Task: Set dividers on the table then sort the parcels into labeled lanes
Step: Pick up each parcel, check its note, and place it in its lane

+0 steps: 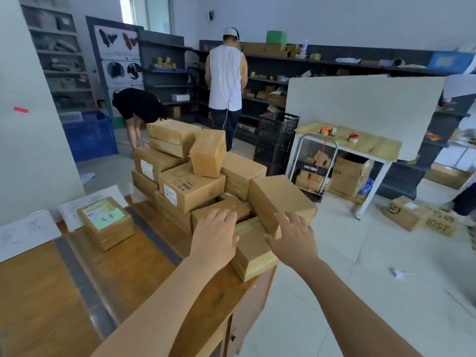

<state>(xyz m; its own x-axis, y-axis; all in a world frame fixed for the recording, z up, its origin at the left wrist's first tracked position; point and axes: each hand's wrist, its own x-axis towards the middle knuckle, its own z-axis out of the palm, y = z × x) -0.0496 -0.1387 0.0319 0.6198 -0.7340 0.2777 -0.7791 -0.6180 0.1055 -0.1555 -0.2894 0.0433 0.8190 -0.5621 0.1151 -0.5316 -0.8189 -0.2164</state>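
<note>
At the far left, paper labels (25,234) lie along the back edge of the wooden surface (134,266). Grey divider strips (77,276) run near to far across it, so the lanes look already laid out. One sorted parcel (107,228), with a green note on top, sits alone in the lane between two strips. To its right the unsorted pile (190,186) crowds the surface's right end, stacked several boxes high.

The left grip (214,235) lies flat and open on a low box at the pile's near edge, with its fingers relaxed and holding nothing. Just right of it a small parcel (253,256) overhangs the surface's near right corner. The right grip (293,240) is also open, with fingers spread toward the near face of a large parcel (280,194). Whether it touches that parcel is unclear.

The step in hand seems to be sorting, picking the next box. The next move likely calls for closing both grips on one parcel, lifting it clear without toppling its neighbours, and reading its label.
</note>
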